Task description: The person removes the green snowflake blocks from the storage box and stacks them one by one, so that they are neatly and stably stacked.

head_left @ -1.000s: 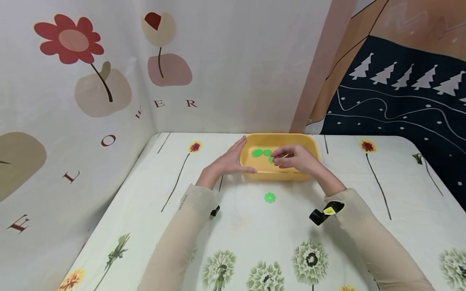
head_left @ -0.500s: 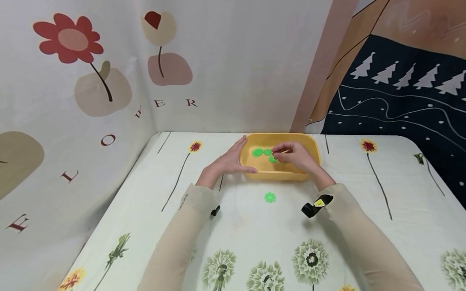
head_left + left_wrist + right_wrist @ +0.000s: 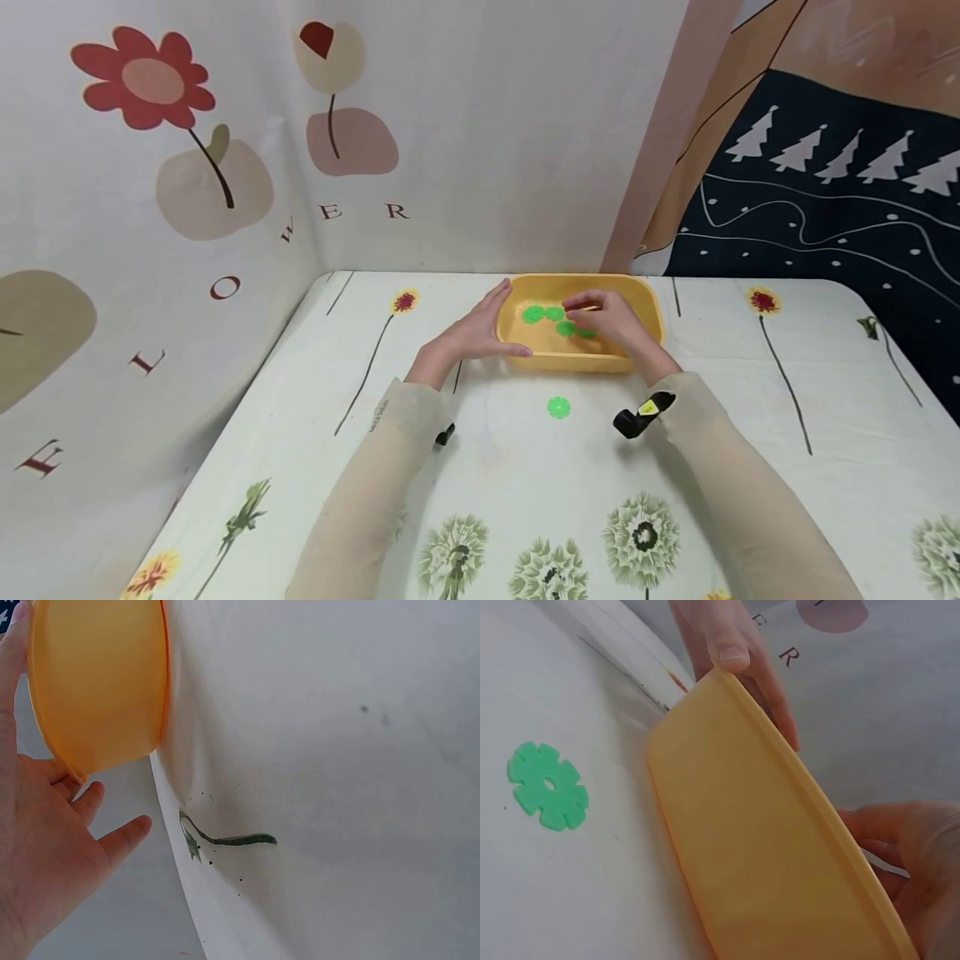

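Observation:
In the head view my left hand (image 3: 472,329) holds the left end of a yellow plastic tub (image 3: 577,363), thumb over the front rim and fingers along the far side. Inside the tub lie several green notched discs (image 3: 532,314), snowflake-shaped building pieces. Over the tub's right half hangs my right hand (image 3: 609,318), fingers bent and fingertips close beside the discs. The tub wall hides those fingertips in the right wrist view, so I cannot tell whether they pinch a disc. One more green notched disc (image 3: 549,785) lies flat on the cloth in front of the tub.
A white tablecloth (image 3: 495,467) printed with flowers covers the table. A printed cloth wall (image 3: 480,167) rises right behind the tub, and a dark tree-patterned cloth (image 3: 810,217) hangs at the right. Each wrist wears a small black camera (image 3: 637,418).
My right hand has shifted slightly back and its forearm inward over the tub, uncovering another green disc beneath it. The left hand and tub have stayed in place.

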{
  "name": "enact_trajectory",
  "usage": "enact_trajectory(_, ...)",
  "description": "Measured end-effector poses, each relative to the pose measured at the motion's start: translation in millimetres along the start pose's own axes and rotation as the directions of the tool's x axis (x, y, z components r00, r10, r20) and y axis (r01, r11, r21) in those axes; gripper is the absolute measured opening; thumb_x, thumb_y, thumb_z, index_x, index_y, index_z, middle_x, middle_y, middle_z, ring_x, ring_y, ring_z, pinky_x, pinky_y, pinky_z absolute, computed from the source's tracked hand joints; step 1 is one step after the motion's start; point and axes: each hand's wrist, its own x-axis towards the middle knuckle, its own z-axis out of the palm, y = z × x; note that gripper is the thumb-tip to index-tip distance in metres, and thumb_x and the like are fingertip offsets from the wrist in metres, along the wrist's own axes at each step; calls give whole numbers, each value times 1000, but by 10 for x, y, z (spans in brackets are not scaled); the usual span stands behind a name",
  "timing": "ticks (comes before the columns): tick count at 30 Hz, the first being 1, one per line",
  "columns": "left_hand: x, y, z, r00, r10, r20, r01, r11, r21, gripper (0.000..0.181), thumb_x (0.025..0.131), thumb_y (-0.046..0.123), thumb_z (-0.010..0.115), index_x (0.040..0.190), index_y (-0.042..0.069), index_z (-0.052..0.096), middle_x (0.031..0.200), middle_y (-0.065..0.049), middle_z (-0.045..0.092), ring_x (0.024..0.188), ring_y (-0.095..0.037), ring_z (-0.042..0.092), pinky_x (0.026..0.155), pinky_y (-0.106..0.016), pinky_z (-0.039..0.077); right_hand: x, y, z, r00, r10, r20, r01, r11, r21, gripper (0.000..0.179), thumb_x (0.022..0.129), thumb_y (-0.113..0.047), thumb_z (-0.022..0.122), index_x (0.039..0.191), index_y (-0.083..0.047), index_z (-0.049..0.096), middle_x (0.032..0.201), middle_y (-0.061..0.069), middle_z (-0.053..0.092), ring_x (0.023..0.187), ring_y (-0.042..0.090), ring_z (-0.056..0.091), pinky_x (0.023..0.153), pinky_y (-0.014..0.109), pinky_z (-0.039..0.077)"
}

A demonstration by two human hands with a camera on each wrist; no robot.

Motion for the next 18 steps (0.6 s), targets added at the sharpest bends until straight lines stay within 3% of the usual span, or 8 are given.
enact_trajectory(6,-5,-4,7,1000,1,1,-1,1000,-8,122,76,57,79,162,16,4,170,8,-5,158,-19,7,125,-47,23,57,28,5,1000,15,-20,-15,1000,-27,32,99,-15,62,129,-4,64,134,17,62,115,27,58,90,22,52)
enact_trajectory(10,-5,-7,10,1000,0,1,0,1000,-8,122,76,58,79,162,16,3,170,8,-5,158,-19,6,125,-47,23,97,43,11,1000,19,-8,-20,999,-48,34,97,-13,64,130,-3,63,134,18,61,117,28,56,88,21,46)
enact_trajectory(18,-9,5,1,1000,-3,0,3,1000,4,121,77,58,78,162,15,3,170,8,-5,158,-19,7,126,-47,22,151,54,24,996,83,26,-82,995,-49,37,97,-12,65,132,-1,61,134,18,56,107,22,56,75,11,51)
